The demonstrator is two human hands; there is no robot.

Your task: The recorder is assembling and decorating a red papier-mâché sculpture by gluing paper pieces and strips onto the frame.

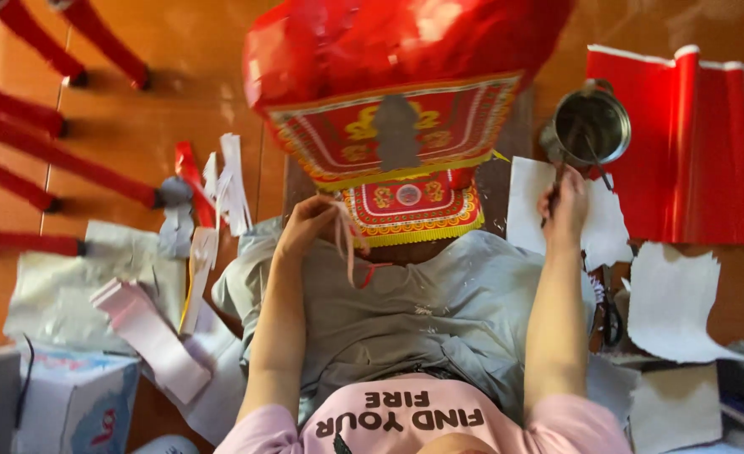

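A large red paper craft piece (389, 101) with gold and patterned trim rests in front of me on my lap. My left hand (305, 225) pinches a thin strip of pale paper (347, 244) at the lower left edge of its fringed panel (412, 210). My right hand (564, 206) is closed around a brush handle (561, 164) whose tip reaches into a small metal pot (592, 124) on the floor to the right.
Red stool legs (52, 160) stand at the left on the wooden floor. White paper scraps (670, 303) and scissors (612, 315) lie at the right, next to a red sheet roll (708, 151). Paper strips (149, 332) and a box (78, 403) sit at lower left.
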